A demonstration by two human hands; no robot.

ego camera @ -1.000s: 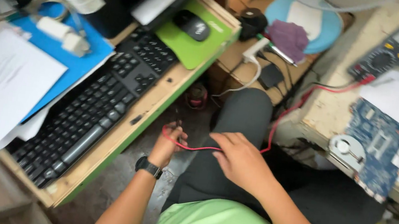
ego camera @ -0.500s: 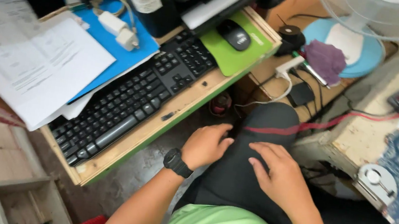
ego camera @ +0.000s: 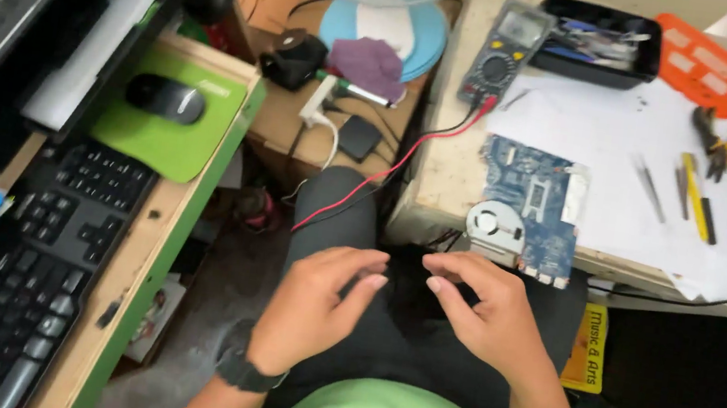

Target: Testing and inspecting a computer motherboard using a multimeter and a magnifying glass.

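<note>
I see a cluttered tabletop point(ego camera: 623, 220) carrying a blue circuit board point(ego camera: 537, 203) and a black tray point(ego camera: 598, 40) of small tools. Over my lap, my left hand point(ego camera: 313, 305) and right hand point(ego camera: 481, 308) hover near the red wire point(ego camera: 386, 174), fingers loosely curled, holding nothing.

One keyboard point(ego camera: 36, 273), one mouse point(ego camera: 164, 97), one multimeter point(ego camera: 503, 52) — one circuit board point(ego camera: 537, 199), one fan point(ego camera: 388, 20).

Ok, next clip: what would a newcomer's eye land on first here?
Probably the two hands, left hand and right hand, curled close together over the lap at centre, with nothing clearly held. Next, the blue circuit board with its round fan at the near edge of the workbench on the right, and the red lead running from the multimeter down toward the lap. On the left, a black keyboard and a mouse on a green pad.
</note>
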